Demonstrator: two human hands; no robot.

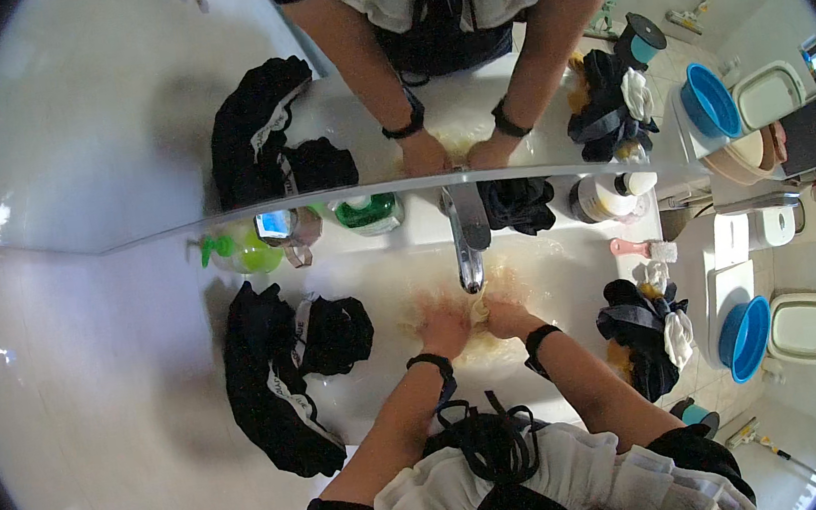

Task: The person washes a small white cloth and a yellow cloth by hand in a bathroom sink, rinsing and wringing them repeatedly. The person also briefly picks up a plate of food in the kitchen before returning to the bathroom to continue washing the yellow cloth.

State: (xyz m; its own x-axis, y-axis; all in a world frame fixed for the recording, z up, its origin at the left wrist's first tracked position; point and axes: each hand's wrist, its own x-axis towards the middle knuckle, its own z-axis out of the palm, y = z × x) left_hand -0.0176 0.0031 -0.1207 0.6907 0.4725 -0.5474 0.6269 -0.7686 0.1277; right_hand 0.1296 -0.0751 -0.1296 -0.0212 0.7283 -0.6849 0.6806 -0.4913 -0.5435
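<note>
Both hands are low in the white washbasin (394, 400), in cloudy yellowish water under the chrome faucet (469, 263). A wet pale yellowish cloth (479, 312) lies between them. My left hand (446, 326) grips its left side, and my right hand (507, 317) grips it from the right. My fingers are blurred and partly hidden by water. Each wrist wears a dark band. On the basin's left rim lies a black garment with a lettered white band (265, 392). A heap of dark clothes (636, 335) with white and yellow pieces rests on the right rim.
Behind the basin stand a green spray bottle (249, 250), a cup (300, 233), a green liquid bottle (369, 214), a dark bunched cloth (519, 204) and a white bottle (598, 197). A pink-handled brush (641, 249) lies at right. A mirror (162, 154) doubles the scene. Farther right is a blue tub (746, 341).
</note>
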